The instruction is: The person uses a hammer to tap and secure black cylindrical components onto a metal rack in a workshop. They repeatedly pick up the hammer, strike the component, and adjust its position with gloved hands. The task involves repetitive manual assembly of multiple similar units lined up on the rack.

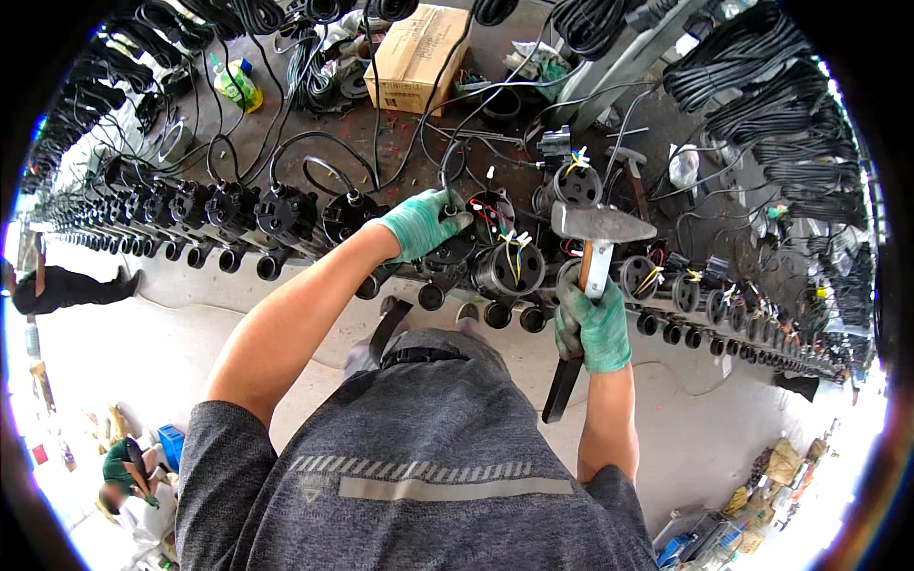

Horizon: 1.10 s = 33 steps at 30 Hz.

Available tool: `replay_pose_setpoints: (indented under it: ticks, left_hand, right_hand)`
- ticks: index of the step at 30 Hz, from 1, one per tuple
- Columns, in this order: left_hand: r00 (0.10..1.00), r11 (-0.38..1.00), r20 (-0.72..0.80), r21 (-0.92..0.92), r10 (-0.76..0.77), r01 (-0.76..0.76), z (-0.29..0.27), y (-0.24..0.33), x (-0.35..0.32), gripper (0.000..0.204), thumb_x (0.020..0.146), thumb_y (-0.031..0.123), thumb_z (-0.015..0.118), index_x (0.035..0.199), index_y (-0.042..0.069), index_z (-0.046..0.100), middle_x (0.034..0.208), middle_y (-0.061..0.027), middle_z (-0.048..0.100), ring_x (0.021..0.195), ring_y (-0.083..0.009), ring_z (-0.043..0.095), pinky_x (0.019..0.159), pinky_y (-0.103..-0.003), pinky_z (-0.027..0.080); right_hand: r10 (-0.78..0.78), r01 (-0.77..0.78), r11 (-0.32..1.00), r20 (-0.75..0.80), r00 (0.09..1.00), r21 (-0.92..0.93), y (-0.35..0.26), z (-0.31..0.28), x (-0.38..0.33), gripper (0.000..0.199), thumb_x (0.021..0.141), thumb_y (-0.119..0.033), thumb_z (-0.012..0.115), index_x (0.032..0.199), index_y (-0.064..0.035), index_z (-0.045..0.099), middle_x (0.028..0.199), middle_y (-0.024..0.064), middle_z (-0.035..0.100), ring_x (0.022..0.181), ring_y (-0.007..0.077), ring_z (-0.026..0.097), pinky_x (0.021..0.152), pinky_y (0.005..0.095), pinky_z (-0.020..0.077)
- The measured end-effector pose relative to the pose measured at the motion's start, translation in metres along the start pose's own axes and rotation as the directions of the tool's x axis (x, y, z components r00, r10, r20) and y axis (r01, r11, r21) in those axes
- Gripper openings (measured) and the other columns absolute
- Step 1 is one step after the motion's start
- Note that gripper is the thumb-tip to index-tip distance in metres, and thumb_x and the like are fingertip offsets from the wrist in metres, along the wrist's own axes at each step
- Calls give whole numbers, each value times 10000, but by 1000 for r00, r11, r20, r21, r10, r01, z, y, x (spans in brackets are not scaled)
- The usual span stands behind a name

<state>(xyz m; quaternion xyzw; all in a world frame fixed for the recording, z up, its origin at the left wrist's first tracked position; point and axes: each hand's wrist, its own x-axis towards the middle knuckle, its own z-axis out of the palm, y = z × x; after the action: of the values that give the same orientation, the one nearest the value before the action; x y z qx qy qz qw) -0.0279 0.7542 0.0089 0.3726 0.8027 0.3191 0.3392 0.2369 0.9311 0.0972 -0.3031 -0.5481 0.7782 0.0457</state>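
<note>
My right hand (598, 328), in a green glove, is wrapped round the handle of a hammer (606, 226). Its steel head points up over the bench edge and its black grip end sticks out below my fist. My left hand (426, 226), also gloved, has its fingers curled round the lower end of a black cable (447, 176), where it enters a dark round part mostly hidden beneath the hand. Just right of it sits an open black motor housing (492, 211) with red and white wires. Nearer, another round housing (511, 269) shows yellow and white wires.
A long row of black motor units (284, 214) lines the bench edge on both sides. Farther back are a cardboard box (419, 57), a green-yellow bottle (238, 86) and a second hammer (628, 162). Coiled cables (738, 76) hang overhead. Other people are at left.
</note>
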Motion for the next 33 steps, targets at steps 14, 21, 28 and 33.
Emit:
replay_pose_setpoints:
  ticks: [14, 21, 28, 33]
  left_hand:
    - [998, 994, 69, -106, -13, 21, -1, 4, -4, 242, 1068, 222, 586, 1256, 82, 644, 1107, -42, 693, 1001, -124, 588, 946, -294, 489]
    - [995, 999, 93, -34, -37, 40, -8, 12, -8, 244, 1064, 211, 592, 1261, 77, 642, 1133, -60, 693, 1014, -148, 592, 967, -315, 486]
    - [983, 990, 181, 141, -14, -12, -18, 22, 4, 485, 1027, 416, 576, 1342, 48, 609, 1335, -226, 633, 1250, -378, 594, 1080, -428, 450]
    - [989, 984, 144, 178, -24, -2, -17, 18, 1, 602, 1023, 520, 506, 1405, 59, 567, 1381, -257, 583, 1292, -438, 556, 1094, -479, 443]
  right_hand:
    - [129, -118, 942, 13, 992, -313, 68, -38, 5, 177, 924, -110, 703, 1044, -48, 589, 637, -6, 538, 415, 86, 477, 365, 269, 373]
    - [92, -61, 916, 60, 994, -397, 82, -31, 14, 243, 909, -135, 737, 1086, -2, 638, 766, 12, 620, 628, 99, 560, 554, 287, 470]
    - [102, -127, 922, -88, 991, -365, 77, 7, -3, 231, 923, -134, 716, 1081, -5, 607, 620, 16, 553, 413, 110, 487, 368, 295, 376]
    - [215, -260, 931, -193, 957, -256, 83, 34, -6, 227, 941, -145, 684, 1098, -47, 554, 585, 22, 501, 380, 140, 465, 333, 307, 383]
